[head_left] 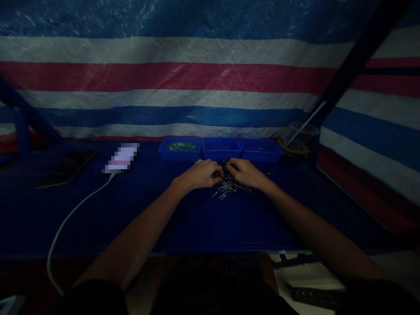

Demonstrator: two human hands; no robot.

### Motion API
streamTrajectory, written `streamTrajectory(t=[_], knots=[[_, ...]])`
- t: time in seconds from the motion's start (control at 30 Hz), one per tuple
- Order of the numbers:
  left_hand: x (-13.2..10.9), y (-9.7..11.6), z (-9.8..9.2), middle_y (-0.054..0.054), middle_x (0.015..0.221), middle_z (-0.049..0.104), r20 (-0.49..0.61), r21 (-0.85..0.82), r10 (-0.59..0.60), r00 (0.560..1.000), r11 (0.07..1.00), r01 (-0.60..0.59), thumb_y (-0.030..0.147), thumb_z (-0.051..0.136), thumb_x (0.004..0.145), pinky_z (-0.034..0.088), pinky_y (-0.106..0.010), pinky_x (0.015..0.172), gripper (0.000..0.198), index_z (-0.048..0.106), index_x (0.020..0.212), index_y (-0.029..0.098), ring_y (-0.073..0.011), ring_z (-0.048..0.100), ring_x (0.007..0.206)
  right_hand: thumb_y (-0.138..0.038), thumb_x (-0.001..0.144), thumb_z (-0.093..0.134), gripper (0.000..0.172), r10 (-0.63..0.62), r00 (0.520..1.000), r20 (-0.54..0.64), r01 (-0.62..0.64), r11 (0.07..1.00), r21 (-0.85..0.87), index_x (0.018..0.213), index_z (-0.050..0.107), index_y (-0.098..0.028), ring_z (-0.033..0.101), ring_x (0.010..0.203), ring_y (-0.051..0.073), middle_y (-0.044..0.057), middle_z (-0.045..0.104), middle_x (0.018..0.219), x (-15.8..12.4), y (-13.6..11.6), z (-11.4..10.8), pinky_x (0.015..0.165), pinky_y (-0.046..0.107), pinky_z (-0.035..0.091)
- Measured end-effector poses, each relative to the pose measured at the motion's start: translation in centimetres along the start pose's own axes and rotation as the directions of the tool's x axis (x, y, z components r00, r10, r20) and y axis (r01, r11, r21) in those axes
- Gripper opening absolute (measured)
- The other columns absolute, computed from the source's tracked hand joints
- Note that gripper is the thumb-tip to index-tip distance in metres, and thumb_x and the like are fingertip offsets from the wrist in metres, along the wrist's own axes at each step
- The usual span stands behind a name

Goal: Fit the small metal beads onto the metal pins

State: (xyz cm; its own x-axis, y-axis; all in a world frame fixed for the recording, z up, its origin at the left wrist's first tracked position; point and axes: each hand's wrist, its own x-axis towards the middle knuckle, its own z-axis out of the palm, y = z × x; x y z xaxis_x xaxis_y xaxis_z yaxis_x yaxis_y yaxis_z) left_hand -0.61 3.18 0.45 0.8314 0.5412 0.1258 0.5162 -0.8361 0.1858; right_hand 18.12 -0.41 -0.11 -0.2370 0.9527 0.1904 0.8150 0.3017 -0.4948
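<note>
Striped sheet (197,78) behind; blue tbl (210,225) in front. 3 blue bins (221,155) in row at back of tbl, L-most w/ greenish contents. LH (205,174) at pile's L side, fingers curled narrow; can't tell if gripping anything. RH (243,171) opp., thumb + fingertips close tog.; held item unclear. Loose metal pins (226,188) heaped on tbl, betw. & below hands, near side of bins.

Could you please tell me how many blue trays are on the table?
3: the left tray, middle tray and right tray, side by side at the back of the table. I see no sign of hidden ones.
</note>
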Motion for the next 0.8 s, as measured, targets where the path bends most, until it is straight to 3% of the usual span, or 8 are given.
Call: streamTrajectory(t=[0.2, 0.47, 0.67, 0.8], knots=[[0.2, -0.1, 0.5, -0.004, 0.095, 0.067, -0.047, -0.005, 0.032, 0.998, 0.999, -0.032, 0.02, 0.051, 0.085, 0.042, -0.031, 0.078, 0.018, 0.067, 0.092, 0.022, -0.0187, 0.058, 0.091, -0.017, 0.086, 0.045, 0.017, -0.063, 0.997, 0.052, 0.065, 0.997, -0.037, 0.084, 0.062, -0.016, 0.057, 0.073, 0.014, 0.005, 0.066, 0.082, -0.1, -0.3, 0.2, 0.065, 0.024, 0.036], [-0.1, 0.9, -0.2, -0.003, 0.093, 0.068, 0.007, 0.006, 0.037, 0.999, 0.999, -0.037, 0.028, 0.06, 0.081, 0.04, -0.034, 0.08, 0.012, 0.067, 0.089, 0.023, -0.0214, 0.058, 0.092, -0.019, 0.088, 0.045, 0.017, -0.064, 0.997, 0.044, 0.066, 0.996, -0.059, 0.086, 0.062, -0.015, 0.057, 0.073, 0.014, 0.006, 0.066, 0.084, 0.0, -0.1, 0.1, 0.065, 0.025, 0.037], [0.0, 1.3, 0.0, -0.004, 0.084, 0.067, -0.018, 0.085, 0.02, 1.0, 0.996, -0.018, 0.013, 0.053, 0.078, 0.041, -0.035, 0.079, 0.013, 0.065, 0.077, 0.019, -0.0217, 0.058, 0.088, -0.019, 0.088, 0.044, 0.018, -0.076, 0.996, 0.054, 0.08, 0.993, -0.085, 0.086, 0.062, -0.015, 0.058, 0.075, 0.015, 0.007, 0.066, 0.084, 0.0, -0.2, 0.1, 0.066, 0.026, 0.038], [0.0, 0.5, 0.7, -0.004, 0.088, 0.066, -0.01, 0.004, -0.004, 1.0, 1.0, 0.004, 0.014, 0.053, 0.078, 0.044, -0.032, 0.078, 0.016, 0.063, 0.09, 0.019, -0.0197, 0.059, 0.087, -0.019, 0.088, 0.045, 0.018, -0.105, 0.993, 0.05, 0.11, 0.986, -0.123, 0.088, 0.062, -0.015, 0.058, 0.079, 0.017, 0.007, 0.066, 0.087, 0.0, 0.1, 0.2, 0.07, 0.027, 0.038]])
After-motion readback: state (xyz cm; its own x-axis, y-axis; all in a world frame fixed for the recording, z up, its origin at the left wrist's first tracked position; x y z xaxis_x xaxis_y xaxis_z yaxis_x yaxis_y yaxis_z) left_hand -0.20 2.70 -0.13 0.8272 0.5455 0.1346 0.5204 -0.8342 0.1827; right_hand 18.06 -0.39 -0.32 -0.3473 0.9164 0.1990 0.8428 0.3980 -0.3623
